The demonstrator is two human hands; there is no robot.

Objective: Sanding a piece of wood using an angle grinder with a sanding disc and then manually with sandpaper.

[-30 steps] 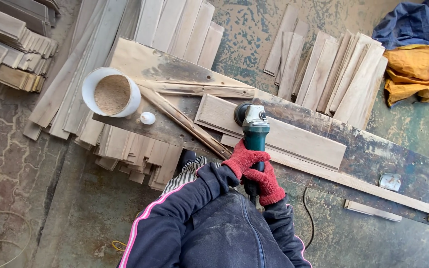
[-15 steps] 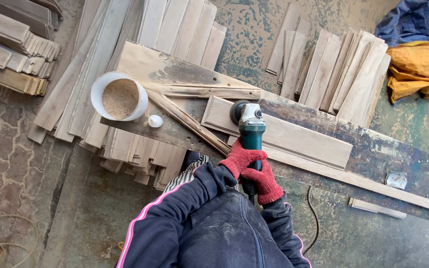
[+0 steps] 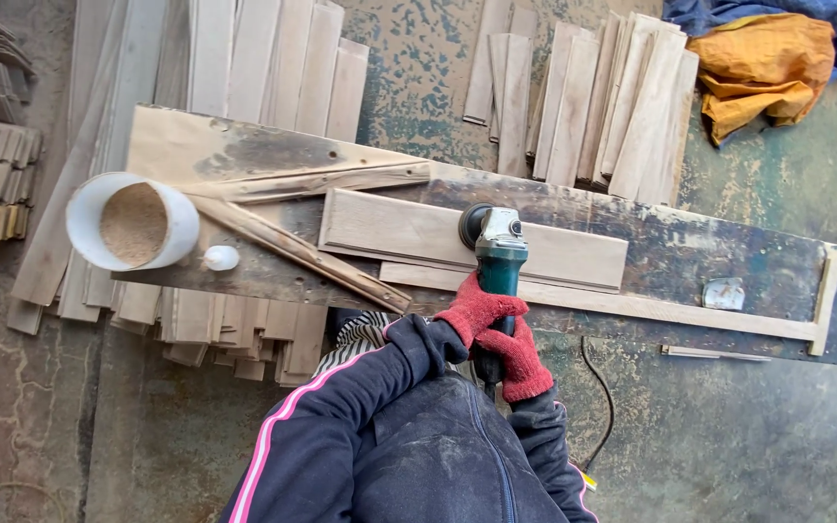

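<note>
1. A stained concrete workshop floor (image 3: 748, 446) lies under a long, dark, worn wooden tabletop (image 3: 728, 261) that runs from far left to near right.
2. The left hand (image 3: 477, 308) in a red knit glove is closed round the body of a green and grey angle grinder (image 3: 498, 254); the right hand (image 3: 517, 360), gloved the same, grips its rear end just nearer the person.
3. The grinder's disc rests on a pale rectangular wooden board (image 3: 389, 230) lying flat on the tabletop, about midway along its length.
4. Judging by the surface, the board looks evenly pale on both sides of the disc, so I cannot tell how much is sanded and how much is left.
5. Left stands a white bucket of sawdust (image 3: 133, 223); far off lie stacked pale planks (image 3: 622, 97) and orange cloth (image 3: 762, 63).
</note>
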